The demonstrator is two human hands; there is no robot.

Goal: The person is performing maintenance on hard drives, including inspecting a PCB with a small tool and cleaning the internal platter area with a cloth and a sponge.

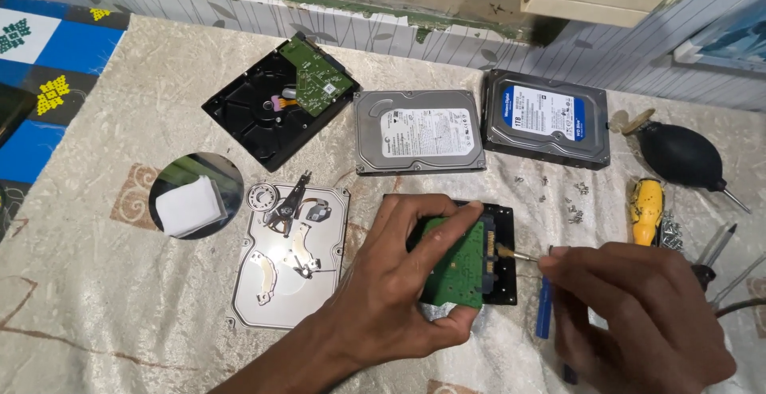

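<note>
Nearest the camera, the right hand (638, 314) is closed around a thin metal-tipped tool with a small brush-like end (511, 255), with a blue-handled tool (544, 308) showing beneath the fingers. Its tip touches the connector edge of a green rectangular circuit board (456, 260). The left hand (407, 282) grasps that board from above, thumb under its near edge and fingers over the far one, holding it tilted on a black hard-drive body (503, 260) that rests on the cream patterned cloth of the bench (96, 298).

As a judgement, the tip could slip off the edge and scratch the board's contacts, or the tilted board could slide out of the pinch if pressed too hard (the grip looks light). Loose small silver screws (576, 202) lie just beyond and could be swept off by a sleeve or wrist.

Just left lies an opened silver drive casing (291, 270) with its inner parts bare. Beside it is a shiny round platter (195, 196) carrying a folded white pad. Further back are three drives: a black one (259, 118) with a green board lifted, a silver one with a white rectangular label (419, 132), and a dark one with a blue-and-white label (546, 118). At right sit a black rubber air blower (682, 154) and a yellow-handled screwdriver (646, 210).
</note>
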